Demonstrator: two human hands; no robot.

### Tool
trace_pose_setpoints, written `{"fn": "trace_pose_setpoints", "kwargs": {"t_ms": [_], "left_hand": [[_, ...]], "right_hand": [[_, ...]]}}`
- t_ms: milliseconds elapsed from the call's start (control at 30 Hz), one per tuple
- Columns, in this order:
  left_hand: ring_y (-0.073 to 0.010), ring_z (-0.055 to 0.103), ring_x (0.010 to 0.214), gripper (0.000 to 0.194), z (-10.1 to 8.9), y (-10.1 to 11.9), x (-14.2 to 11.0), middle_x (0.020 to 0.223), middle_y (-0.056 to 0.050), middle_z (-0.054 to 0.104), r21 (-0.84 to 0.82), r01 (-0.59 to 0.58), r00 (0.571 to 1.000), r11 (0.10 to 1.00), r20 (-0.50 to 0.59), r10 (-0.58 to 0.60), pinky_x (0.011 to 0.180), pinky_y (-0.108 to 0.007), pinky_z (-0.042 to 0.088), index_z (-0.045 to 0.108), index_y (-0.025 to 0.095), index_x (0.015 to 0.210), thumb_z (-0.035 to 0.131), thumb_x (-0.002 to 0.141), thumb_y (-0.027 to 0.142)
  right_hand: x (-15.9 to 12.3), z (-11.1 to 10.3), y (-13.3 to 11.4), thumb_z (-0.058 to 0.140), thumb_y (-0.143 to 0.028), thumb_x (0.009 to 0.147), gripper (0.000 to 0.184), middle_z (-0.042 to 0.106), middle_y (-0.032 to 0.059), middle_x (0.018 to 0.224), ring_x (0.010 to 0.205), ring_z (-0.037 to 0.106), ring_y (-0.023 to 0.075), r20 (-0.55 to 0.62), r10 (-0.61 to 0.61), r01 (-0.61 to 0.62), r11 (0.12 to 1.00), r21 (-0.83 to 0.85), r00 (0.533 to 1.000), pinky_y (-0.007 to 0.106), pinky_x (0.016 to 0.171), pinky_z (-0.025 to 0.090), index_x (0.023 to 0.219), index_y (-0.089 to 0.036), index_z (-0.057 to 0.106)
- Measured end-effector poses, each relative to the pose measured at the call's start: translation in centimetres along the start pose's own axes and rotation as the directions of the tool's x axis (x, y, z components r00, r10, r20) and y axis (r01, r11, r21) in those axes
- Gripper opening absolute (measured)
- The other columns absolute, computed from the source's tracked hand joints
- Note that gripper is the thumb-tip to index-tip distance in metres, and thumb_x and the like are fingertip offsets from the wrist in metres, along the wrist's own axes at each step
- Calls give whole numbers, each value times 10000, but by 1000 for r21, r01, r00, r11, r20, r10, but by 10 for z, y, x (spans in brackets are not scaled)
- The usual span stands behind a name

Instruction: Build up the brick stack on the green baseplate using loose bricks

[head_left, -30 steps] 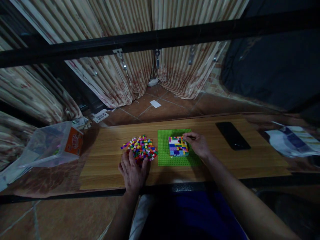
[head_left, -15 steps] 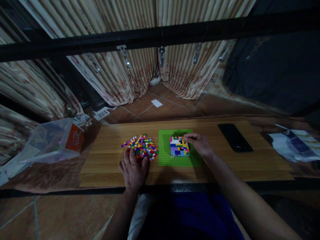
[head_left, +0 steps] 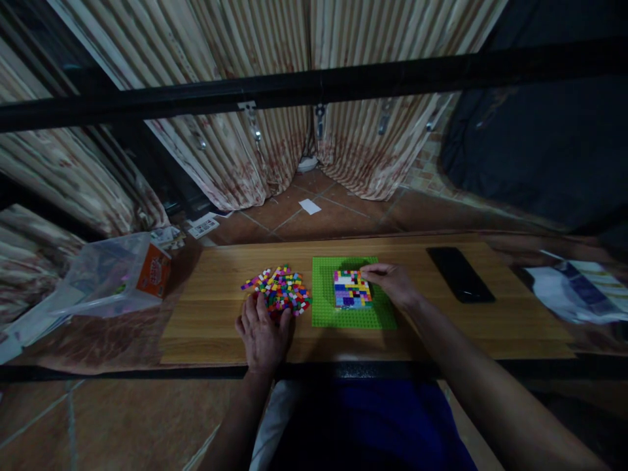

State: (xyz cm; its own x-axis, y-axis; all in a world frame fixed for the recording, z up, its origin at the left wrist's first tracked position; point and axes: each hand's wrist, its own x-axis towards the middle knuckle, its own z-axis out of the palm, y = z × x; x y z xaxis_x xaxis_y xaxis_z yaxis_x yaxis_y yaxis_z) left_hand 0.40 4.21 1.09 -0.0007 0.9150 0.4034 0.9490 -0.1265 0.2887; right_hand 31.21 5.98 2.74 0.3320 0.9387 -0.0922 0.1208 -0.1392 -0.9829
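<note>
A green studded baseplate (head_left: 324, 315) lies on the wooden board, bearing a square block of many-coloured toy bricks (head_left: 352, 289). My right hand (head_left: 392, 282) reaches in from the right, thumb and fingertips pinched together at the block's far right corner. Whatever is between those fingertips is too small to make out. To the left of the baseplate is a loose heap of small coloured toy bricks (head_left: 289, 288). My left hand (head_left: 262, 333) rests at the near edge of this heap, palm down, its fingers apart and touching the bricks.
A black phone (head_left: 460, 275) lies on the wooden board (head_left: 206, 327) at the right. Left of the board stands a clear plastic box (head_left: 105, 271) with an orange label. A white and blue plastic packet (head_left: 572, 294) sits beyond the right end. A dark bar (head_left: 343, 78) crosses ahead.
The view has tilted slightly, so everything sits a little lower in the picture. Both hands keep nearly the same places, the right at the block's corner, the left on the heap.
</note>
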Motion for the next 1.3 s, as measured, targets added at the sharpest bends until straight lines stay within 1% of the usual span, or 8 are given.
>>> {"fn": "trace_pose_setpoints", "kwargs": {"t_ms": [133,333,500,600,700,833,1100,1300], "left_hand": [[-370,427,1296,680,-2,1,0,1413,-236,443,-2,16,1000,1000,5,-16,1042,-541,336,414,98,1380,478,884,558],[-363,422,1302,670,-3,2,0,1419,-233,441,-9,42,999,999,26,-42,1054,-540,323,415,99,1378,483,886,548],[-356,400,1325,661,-3,3,-1,1430,-238,433,-24,31,999,999,30,-30,1067,-544,305,418,91,1368,472,892,546],[-356,398,1328,673,-2,2,-2,1430,-242,433,-22,30,999,999,27,-29,1075,-539,296,412,80,1372,486,886,540],[-358,389,1337,677,0,1,-3,1424,-244,439,-13,31,999,999,31,-30,1080,-537,291,415,73,1372,497,882,533],[-357,394,1336,671,1,1,-3,1425,-242,443,-2,30,999,1000,31,-30,1075,-538,296,422,73,1369,495,885,531],[-361,395,1335,677,2,-1,-4,1420,-240,452,-11,23,999,1000,25,-23,1073,-533,301,429,68,1366,522,873,523],[-359,394,1338,678,4,-1,-5,1421,-236,452,-22,29,999,999,15,-29,1075,-537,296,418,77,1372,529,871,521]], "right_hand": [[-4,0,4,802,-487,557,388,757,37,855,805,674,202,-26,-37,37,999,14,999,392,836,502,830,-213,759],[-14,-4,11,801,-506,539,404,748,49,847,778,664,205,-243,-48,74,993,97,969,410,790,519,808,-210,744],[-31,5,-8,770,-465,619,308,742,56,800,718,653,196,-331,-94,111,993,32,939,383,730,531,776,-202,738],[-46,22,-29,726,-422,698,228,743,52,812,758,663,207,-263,-175,165,985,-58,949,367,740,530,781,-211,743],[-61,45,-46,651,-388,794,208,741,54,897,796,669,196,-58,-278,264,948,-177,959,331,737,523,860,-213,742],[-70,78,-55,546,-245,874,196,723,53,935,806,662,168,245,-368,441,792,-423,897,301,772,498,942,-209,725],[-53,121,-50,466,-144,918,254,707,95,917,844,646,180,402,-148,424,453,-785,904,260,776,448,937,-160,719],[-47,134,-50,417,-150,945,296,707,124,989,889,658,190,409,-38,397,333,-855,912,263,804,448,1021,-128,702]]}}
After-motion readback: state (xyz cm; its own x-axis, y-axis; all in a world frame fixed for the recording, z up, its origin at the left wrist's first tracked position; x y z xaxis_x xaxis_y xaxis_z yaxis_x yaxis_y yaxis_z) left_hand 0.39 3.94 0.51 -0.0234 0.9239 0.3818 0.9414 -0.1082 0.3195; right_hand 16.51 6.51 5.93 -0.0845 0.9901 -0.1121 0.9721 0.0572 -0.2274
